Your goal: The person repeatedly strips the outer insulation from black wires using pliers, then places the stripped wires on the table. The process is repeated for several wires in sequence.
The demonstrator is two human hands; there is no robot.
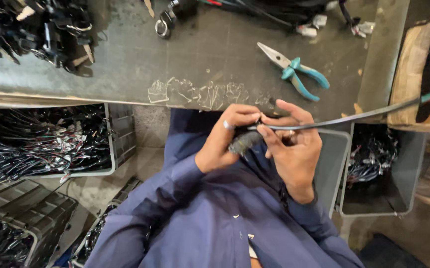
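Both my hands are closed on the same black cable (344,118), just in front of my chest and at the near edge of the grey workbench (215,59). My left hand (223,141), with a ring on one finger, is curled around a thick dark sleeve (244,142) at the cable's end, fingers wrapped over the top of it. My right hand (294,149) sits right against the left, thumb and forefinger pinching the cable where it leaves the sleeve. From that pinch the cable runs out to my right, rising slightly, and near the far edge it shows red and green strands beside a cardboard box (413,74). Beyond my hands, on the bench top and a little to the right, lies a pair of pliers with teal handles (294,69), well apart from my grip. Directly past my knuckles the bench edge carries patches of torn clear tape (200,94). To my left, below the bench, a grey bin (120,139) is full of black wire harnesses; another grey bin (403,168) sits under my right hand's side.
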